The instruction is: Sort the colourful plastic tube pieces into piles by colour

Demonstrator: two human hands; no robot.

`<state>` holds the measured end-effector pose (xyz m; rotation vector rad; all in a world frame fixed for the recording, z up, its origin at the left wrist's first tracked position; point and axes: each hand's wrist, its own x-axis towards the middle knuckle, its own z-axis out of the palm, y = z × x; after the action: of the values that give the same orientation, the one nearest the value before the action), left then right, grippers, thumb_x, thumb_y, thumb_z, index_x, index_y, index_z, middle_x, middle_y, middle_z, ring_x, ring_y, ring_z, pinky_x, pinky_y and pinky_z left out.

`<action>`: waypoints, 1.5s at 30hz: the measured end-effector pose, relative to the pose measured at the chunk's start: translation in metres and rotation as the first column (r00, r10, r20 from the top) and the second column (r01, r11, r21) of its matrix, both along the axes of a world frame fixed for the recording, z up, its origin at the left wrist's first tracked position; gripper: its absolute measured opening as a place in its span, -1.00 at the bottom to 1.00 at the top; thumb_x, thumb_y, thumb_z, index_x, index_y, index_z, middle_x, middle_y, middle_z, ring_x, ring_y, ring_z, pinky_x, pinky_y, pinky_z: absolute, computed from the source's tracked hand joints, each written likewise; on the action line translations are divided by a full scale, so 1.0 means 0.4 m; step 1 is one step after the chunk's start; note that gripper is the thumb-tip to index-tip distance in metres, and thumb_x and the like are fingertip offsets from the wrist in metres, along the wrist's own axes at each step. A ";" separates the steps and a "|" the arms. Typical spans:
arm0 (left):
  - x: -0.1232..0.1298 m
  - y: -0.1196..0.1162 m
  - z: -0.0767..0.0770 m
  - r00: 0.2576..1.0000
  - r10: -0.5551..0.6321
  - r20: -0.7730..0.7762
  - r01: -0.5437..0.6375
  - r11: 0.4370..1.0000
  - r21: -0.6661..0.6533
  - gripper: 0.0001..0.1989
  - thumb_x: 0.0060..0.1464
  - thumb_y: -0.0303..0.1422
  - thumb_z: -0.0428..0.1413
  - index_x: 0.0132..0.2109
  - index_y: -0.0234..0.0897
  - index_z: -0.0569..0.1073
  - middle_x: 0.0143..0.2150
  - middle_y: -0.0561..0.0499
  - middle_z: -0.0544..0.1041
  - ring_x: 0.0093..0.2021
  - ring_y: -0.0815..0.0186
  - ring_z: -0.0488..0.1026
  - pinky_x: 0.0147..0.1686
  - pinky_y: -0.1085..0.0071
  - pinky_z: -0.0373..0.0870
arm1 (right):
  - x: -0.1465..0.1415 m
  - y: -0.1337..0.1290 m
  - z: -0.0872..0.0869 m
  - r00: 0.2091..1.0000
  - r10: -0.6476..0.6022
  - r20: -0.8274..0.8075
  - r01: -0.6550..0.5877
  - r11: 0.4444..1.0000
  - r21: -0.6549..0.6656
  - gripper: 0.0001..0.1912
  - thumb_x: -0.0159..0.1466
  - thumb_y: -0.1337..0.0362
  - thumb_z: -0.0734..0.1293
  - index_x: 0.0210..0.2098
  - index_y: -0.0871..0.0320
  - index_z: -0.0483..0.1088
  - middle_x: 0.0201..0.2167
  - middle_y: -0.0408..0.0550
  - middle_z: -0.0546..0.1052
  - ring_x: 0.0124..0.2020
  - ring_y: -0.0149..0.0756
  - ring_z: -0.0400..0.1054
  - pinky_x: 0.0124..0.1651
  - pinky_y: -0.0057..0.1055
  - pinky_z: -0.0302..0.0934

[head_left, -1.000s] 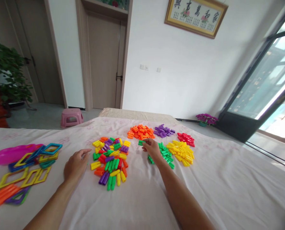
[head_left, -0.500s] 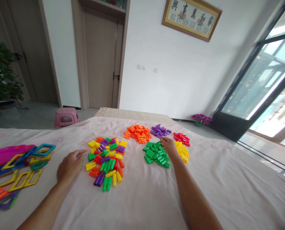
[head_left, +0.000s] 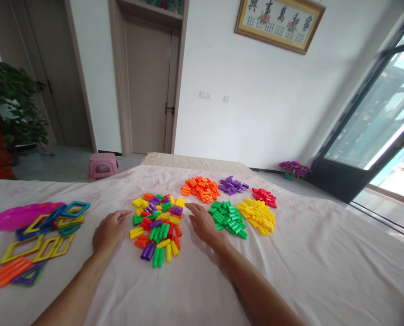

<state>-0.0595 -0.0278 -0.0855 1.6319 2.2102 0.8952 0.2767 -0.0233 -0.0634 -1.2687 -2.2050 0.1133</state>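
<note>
A mixed pile of small plastic building pieces (head_left: 159, 226) in yellow, green, orange, purple and red lies between my hands. My left hand (head_left: 110, 232) rests on the cloth just left of it, fingers loosely stretched and holding nothing visible. At the pile's upper right edge is my right hand (head_left: 202, 222), its fingers apart with nothing seen in them. Beyond and beside that hand are single-colour heaps: green pieces (head_left: 229, 220), orange pieces (head_left: 202, 189), purple pieces (head_left: 233, 185), red pieces (head_left: 264, 197) and yellow pieces (head_left: 258, 216). My right hand partly covers the green heap's left edge.
The table carries a pale cloth (head_left: 202, 294). At its left lie a magenta plastic item (head_left: 25, 215), magnetic-tile-like frames (head_left: 52, 244) and an orange ribbed piece (head_left: 11, 271). A pink stool (head_left: 103, 166) stands on the floor behind, and potted magenta flowers (head_left: 295, 169) sit by the wall.
My right hand has moved left from between the green and yellow heaps to the mixed pile. My left hand stays beside the pile. The whole view has shifted slightly.
</note>
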 end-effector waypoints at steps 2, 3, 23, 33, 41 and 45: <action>0.001 0.000 0.000 1.000 -0.001 0.005 0.001 1.000 -0.009 -0.57 0.23 -0.14 -0.10 0.06 -0.04 0.58 0.14 -0.03 0.57 0.03 0.07 0.50 -0.19 0.27 0.33 | -0.031 0.005 -0.006 0.993 0.064 0.102 -0.064 0.998 -0.002 -0.36 0.32 0.48 0.22 0.37 0.05 0.22 0.33 0.07 0.34 0.29 -0.12 0.25 0.31 -0.16 0.16; 0.001 0.000 0.000 1.000 0.000 0.006 0.000 1.000 -0.014 -0.56 0.24 -0.14 -0.11 0.06 -0.03 0.58 0.13 -0.03 0.57 0.03 0.07 0.50 -0.19 0.27 0.33 | -0.043 0.010 -0.008 0.986 0.084 0.145 -0.084 0.996 -0.011 -0.35 0.33 0.47 0.21 0.39 0.05 0.18 0.36 0.08 0.29 0.31 -0.12 0.22 0.33 -0.14 0.14; 0.002 0.001 0.000 1.000 -0.003 0.013 0.003 1.000 -0.003 -0.58 0.22 -0.16 -0.09 0.04 -0.04 0.58 0.11 -0.01 0.58 0.03 0.08 0.50 -0.16 0.27 0.33 | -0.019 0.046 -0.041 0.896 -0.205 -0.394 0.151 0.975 -0.164 -0.73 0.36 0.19 0.25 -0.08 0.11 0.54 -0.25 -0.05 0.63 -0.26 -0.25 0.49 -0.18 -0.39 0.32; -0.014 0.010 -0.018 1.000 -0.024 0.000 0.024 1.000 -0.013 -0.56 0.23 -0.13 -0.10 0.08 -0.04 0.57 0.13 -0.05 0.57 0.04 0.04 0.51 -0.15 0.24 0.37 | 0.142 0.067 0.096 0.732 -0.324 -0.599 0.137 0.931 -0.337 -0.71 0.24 0.15 0.28 -0.20 0.18 0.53 -0.49 -0.14 0.51 -0.49 -0.36 0.41 -0.48 -0.49 0.25; -0.011 0.010 -0.010 1.000 -0.029 -0.003 0.029 0.999 -0.033 -0.54 0.25 -0.12 -0.13 0.08 -0.03 0.57 0.15 -0.06 0.55 0.05 0.01 0.49 -0.13 0.19 0.37 | 0.287 0.055 0.125 0.722 -0.522 -0.454 0.213 0.792 -0.572 -0.85 0.15 0.30 0.32 -0.37 0.22 0.52 -0.69 -0.19 0.44 -0.64 -0.41 0.31 -0.56 -0.52 0.24; -0.012 0.009 -0.012 0.999 -0.038 -0.009 0.038 0.999 -0.012 -0.55 0.25 -0.13 -0.12 0.08 -0.04 0.57 0.16 -0.06 0.55 0.06 0.02 0.49 -0.11 0.20 0.38 | 0.334 0.077 0.110 0.658 -0.578 -0.483 0.261 0.777 -0.573 -0.88 0.12 0.29 0.37 -0.39 0.21 0.53 -0.69 -0.16 0.46 -0.65 -0.39 0.33 -0.56 -0.51 0.25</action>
<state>-0.0643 -0.0244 -0.0902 1.6701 2.1784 0.8642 0.4103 0.0076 -0.0193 -1.6687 -1.2588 0.8016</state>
